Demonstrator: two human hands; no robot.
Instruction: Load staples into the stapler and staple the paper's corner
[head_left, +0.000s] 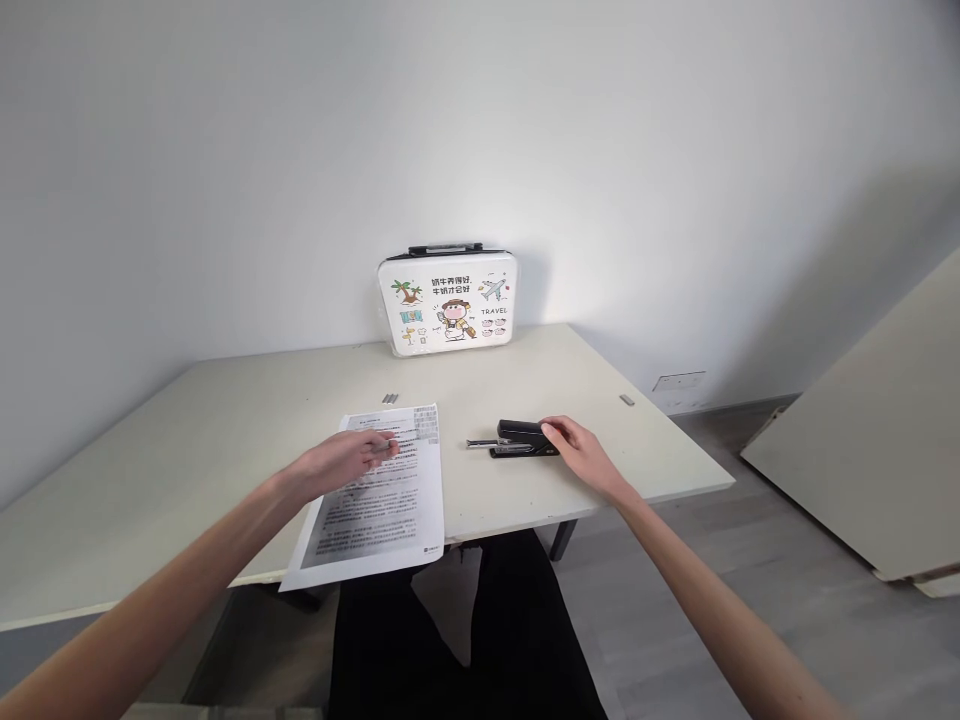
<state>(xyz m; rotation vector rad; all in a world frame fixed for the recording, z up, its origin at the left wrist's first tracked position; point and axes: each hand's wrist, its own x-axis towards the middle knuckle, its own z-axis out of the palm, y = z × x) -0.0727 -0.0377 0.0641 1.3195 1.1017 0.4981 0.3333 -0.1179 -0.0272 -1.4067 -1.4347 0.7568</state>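
Note:
My right hand (577, 450) grips the rear end of a black stapler (521, 432) on the table. Its metal staple tray (481, 443) sticks out toward the left. Above a printed sheet of paper (375, 510), my left hand (346, 462) pinches a small grey strip of staples (381, 446) between its fingertips. The paper lies on the table, its lower edge hanging over the front. Just beyond it rest several short staple strips (390, 398) side by side.
A white case with cartoon prints (454, 300) stands at the back against the wall. Another small grey strip (626, 399) lies near the right edge of the pale table (187, 450). At the far right is a light-coloured panel (870, 430), with a wall socket (679, 381) behind.

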